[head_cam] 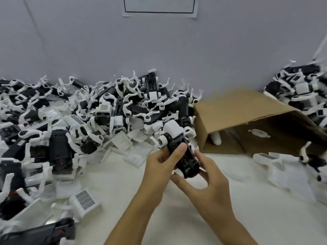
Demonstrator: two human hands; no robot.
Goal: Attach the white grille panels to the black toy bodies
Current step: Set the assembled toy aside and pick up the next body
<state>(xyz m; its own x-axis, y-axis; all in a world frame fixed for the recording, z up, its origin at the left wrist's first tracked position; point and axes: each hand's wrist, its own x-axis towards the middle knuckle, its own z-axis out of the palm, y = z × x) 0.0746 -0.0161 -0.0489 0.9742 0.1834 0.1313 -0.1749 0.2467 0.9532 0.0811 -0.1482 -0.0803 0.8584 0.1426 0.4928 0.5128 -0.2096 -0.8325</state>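
Both my hands hold one black toy body (184, 156) with white legs and a white end block, tilted above the white table. My left hand (159, 168) grips its left side, thumb lying across the black top. My right hand (207, 181) curls around its lower right end from beneath. A loose white grille panel (85, 200) lies on the table at the lower left. More white panels (136, 156) lie just left of my hands.
A large heap of black-and-white toy bodies (106, 110) fills the left and back of the table. A tipped cardboard box (247, 121) lies open at the right, with another heap (304, 92) behind it. A grey wall stands behind.
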